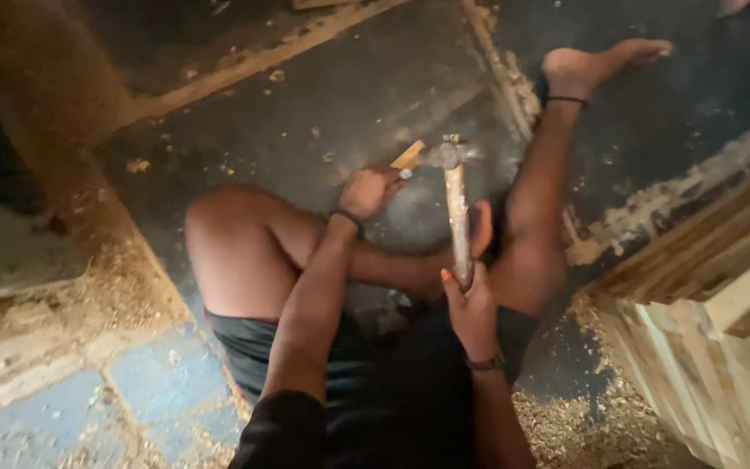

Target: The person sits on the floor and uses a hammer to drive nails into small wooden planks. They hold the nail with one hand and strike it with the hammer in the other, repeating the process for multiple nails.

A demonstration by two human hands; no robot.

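**Hammer poised over a small wood piece on the workshop floor**

The person sits on the dark floor (349, 95), legs folded, seen from above. The right hand (472, 311) has its fingers wrapped tight round the lower end of a wooden-handled hammer (457, 208); the handle rises toward twelve o'clock and the metal head is smeared by motion blur, so its exact shape is hard to read. The left hand (368, 189) sits at about ten o'clock from the right hand, fingers curled and pinching a small pale wood piece (409, 156) against the floor. Only the upper end of that piece shows; the rest is hidden under the fingers. The hammer head hangs just beside it, at its three o'clock side, and whether the two touch cannot be told.

A bare foot (596, 62) stretches out at one o'clock, with a dark band at the ankle. Stacked wooden boards (713, 295) fill the four o'clock corner, cut off by the frame edge. Sawdust (566, 426) lies heaped near them. Blue tiles (132, 382) show dimly at eight o'clock. The person's lap is lost in shadow.
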